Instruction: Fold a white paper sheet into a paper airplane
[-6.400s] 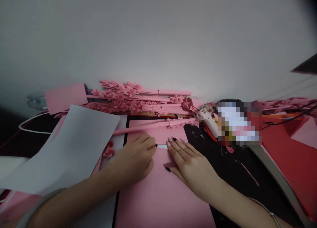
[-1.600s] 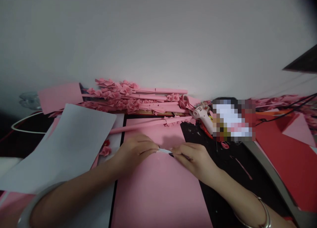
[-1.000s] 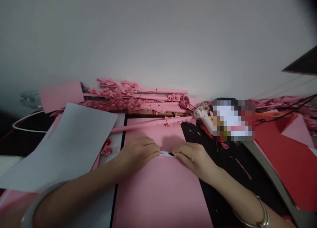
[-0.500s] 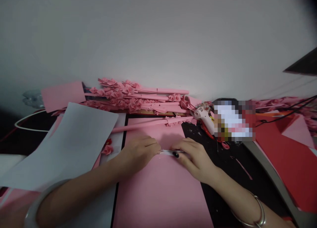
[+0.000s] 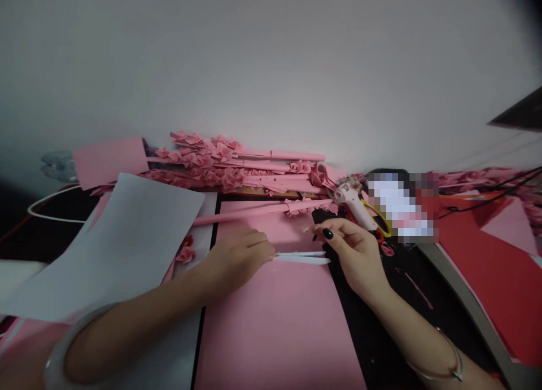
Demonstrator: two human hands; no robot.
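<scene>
My left hand (image 5: 237,259) rests on a pink paper sheet (image 5: 271,333), its fingertips pinching the ends of two thin white paper strips (image 5: 302,258). The strips run to the right, flat over the sheet. My right hand (image 5: 353,254) is raised at the sheet's right edge, with dark-painted nails and its fingers apart. It holds nothing I can see. Its fingertips are nearest a white hot glue gun (image 5: 353,204).
A long pink paper stem (image 5: 254,214) crosses the sheet's far end. Paper roses on stems (image 5: 220,170) are piled along the wall. A pale grey sheet (image 5: 127,249) overlaps at left. A black mat (image 5: 381,333) and red paper (image 5: 478,266) lie at right.
My right hand has let go of the white strips and lifted up and to the right. The strips now lie exposed and separated, their ends still in my left hand.
</scene>
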